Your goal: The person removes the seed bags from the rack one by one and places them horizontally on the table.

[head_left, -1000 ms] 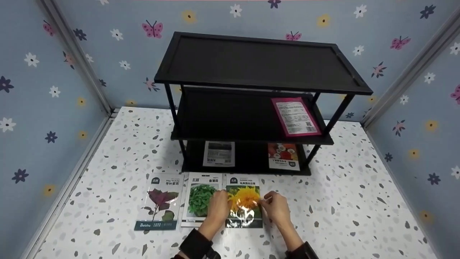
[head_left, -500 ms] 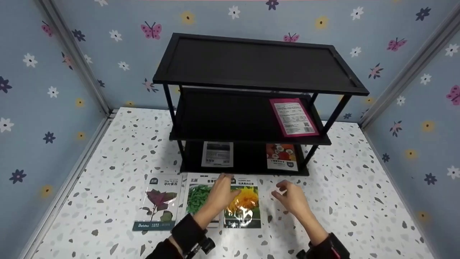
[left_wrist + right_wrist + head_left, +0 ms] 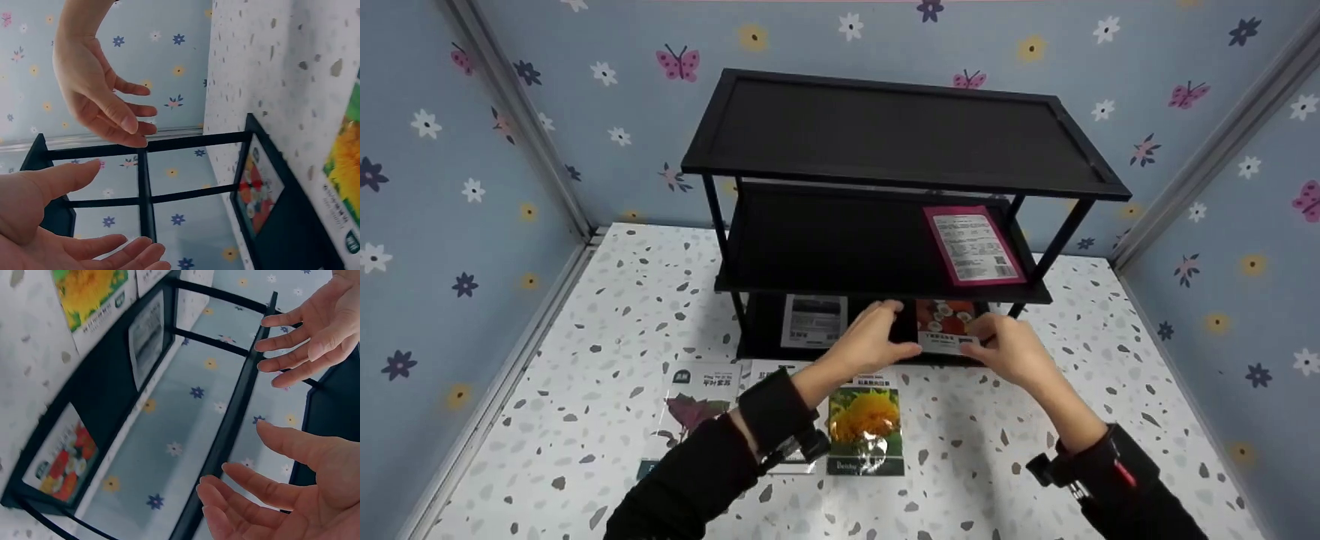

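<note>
In the head view my left hand (image 3: 870,341) reaches in front of the black rack's lower shelf, fingers loosely spread and holding nothing. My right hand (image 3: 1011,346) is at the right front of that shelf, its bent fingers overlapping the right edge of a seed packet with red and orange pictures (image 3: 943,324). Both wrist views show the hands facing each other, apart from this packet and with nothing in the fingers. A grey seed packet (image 3: 814,321) lies on the same shelf to the left. Nearer to me, a yellow-flower seed packet (image 3: 866,424) lies flat on the table.
The black three-tier rack (image 3: 900,135) overhangs the lower shelf. A pink-edged packet (image 3: 975,247) lies on its middle tier. Left on the speckled table (image 3: 1110,450), my left arm partly covers a purple-leaf packet (image 3: 701,382) and a green-leaf packet (image 3: 769,367).
Both hands have left the yellow-flower packet and moved forward and right to the lower shelf. My right hand has let go of that packet's edge. The packets have stayed in place.
</note>
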Demonstrator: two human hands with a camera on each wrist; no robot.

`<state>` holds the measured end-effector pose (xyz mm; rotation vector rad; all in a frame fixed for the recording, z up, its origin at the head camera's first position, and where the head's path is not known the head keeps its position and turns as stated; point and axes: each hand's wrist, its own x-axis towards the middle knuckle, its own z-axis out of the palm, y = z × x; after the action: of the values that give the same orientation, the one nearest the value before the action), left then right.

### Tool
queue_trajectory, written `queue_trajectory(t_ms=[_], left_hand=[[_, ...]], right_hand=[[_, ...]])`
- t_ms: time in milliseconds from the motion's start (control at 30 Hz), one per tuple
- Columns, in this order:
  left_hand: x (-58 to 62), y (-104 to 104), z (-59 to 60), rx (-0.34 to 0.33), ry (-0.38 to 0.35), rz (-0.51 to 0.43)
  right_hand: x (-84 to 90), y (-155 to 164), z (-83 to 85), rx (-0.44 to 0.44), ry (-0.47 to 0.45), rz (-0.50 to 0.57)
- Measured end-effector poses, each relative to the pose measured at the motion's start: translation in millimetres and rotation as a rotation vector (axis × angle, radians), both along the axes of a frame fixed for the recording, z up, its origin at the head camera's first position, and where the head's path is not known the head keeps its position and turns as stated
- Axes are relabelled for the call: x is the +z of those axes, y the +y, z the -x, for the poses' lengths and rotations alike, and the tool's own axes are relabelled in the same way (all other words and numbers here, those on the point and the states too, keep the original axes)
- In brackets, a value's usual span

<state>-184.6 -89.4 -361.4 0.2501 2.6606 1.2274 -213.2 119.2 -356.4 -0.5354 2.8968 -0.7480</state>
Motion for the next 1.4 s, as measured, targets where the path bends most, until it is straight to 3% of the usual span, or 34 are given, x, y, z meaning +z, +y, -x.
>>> queue_trajectory(t_ms=[167,300,400,600,700,833,1100,1400], left_hand=[[22.4,11.4,21.3,0.003,0.013,0.102],[32.5,21.3,40.6,0.01,0.021,0.103],[33.7,30.8,54.4,0.027,-0.006,0.049],[30.1,52.2,79.2,0.116,-0.016,-0.053],[28.2,60.6,90.7,0.162,0.003,-0.084],[23.3,70.5,103.9,0.241,0.026,-0.057],[16.5,82.7,115.9,0.354,0.0,-0.117],[15.7,84.6,118.7,0.436,-0.112,-0.388]], right_hand=[[23.2,2.1,22.4,-0.011,-0.021,-0.037],[34.9,2.2,46.0,-0.072,-0.03,-0.079],[35.7,2.4,65.7,-0.132,-0.037,-0.084],[26.0,2.2,101.9,-0.172,0.02,-0.043],[23.1,1.7,113.6,-0.209,0.039,-0.021],[20.0,5.3,123.5,-0.246,0.016,-0.001],[15.5,13.2,135.2,-0.298,-0.024,0.069],[11.9,10.9,140.4,-0.346,-0.106,0.238]])
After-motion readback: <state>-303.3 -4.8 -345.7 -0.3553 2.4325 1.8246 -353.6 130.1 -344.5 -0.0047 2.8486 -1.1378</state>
